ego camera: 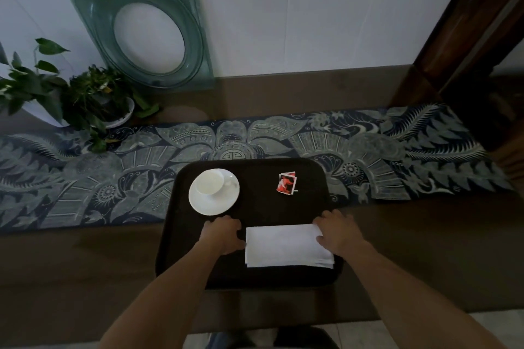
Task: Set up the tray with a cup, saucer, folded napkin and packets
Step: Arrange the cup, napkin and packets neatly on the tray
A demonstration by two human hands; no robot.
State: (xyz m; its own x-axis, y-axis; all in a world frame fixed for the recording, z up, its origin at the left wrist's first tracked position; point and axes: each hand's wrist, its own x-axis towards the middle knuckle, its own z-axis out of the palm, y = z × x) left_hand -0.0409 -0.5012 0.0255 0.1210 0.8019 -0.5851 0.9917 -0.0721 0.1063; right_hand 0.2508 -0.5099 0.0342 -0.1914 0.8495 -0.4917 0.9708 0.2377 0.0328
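Napkin (287, 245) lies folded at the tray's (255, 207) near right corner, long axis along the near edge. Left hand (224, 235) touches its left end, right hand (337, 232) its right end, fingers curled at the short edges (actual pinch cannot be told). Cup (211, 182) sits on saucer (214, 192) at far left; packets (287, 183) far right.

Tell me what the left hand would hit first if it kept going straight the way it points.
Probably the saucer, just beyond the left hand on the tray, with the cup on it. Depth is unclear; the exact line could pass its right edge.
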